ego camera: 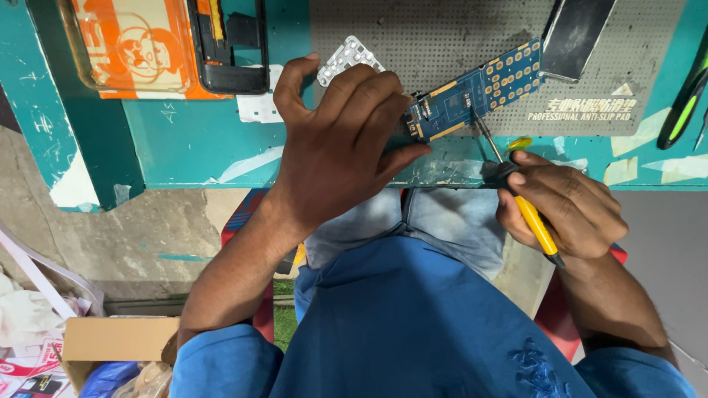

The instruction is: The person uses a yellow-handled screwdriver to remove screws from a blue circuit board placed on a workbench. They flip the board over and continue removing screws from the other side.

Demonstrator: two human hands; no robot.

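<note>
**Blue circuit board held at surface edge, screwdriver tip on it**

Blue circuit board [472,92] with gold pads is pinched at its near end by the left hand [343,144], fingers closed around it, thumb underneath. Board angles up and to the right over the grey perforated anti-slip mat [442,29]. Right hand [564,206] is clamped on a yellow-handled screwdriver [527,210], fingers wrapped round the handle; the thin shaft runs up-left and its tip touches the board's lower edge near the middle. Both hands sit at the front edge of the teal surface [184,140], above the person's lap.

Just behind the left hand: a small white keypad membrane [343,55] lying on the mat. Further left, a black phone frame [228,44] beside an orange-and-white box [136,48]. Top right, a dark flat panel [579,33] on the mat; far right, a green-and-black tool [686,110]. Cardboard box [118,339] on the floor, lower left.
</note>
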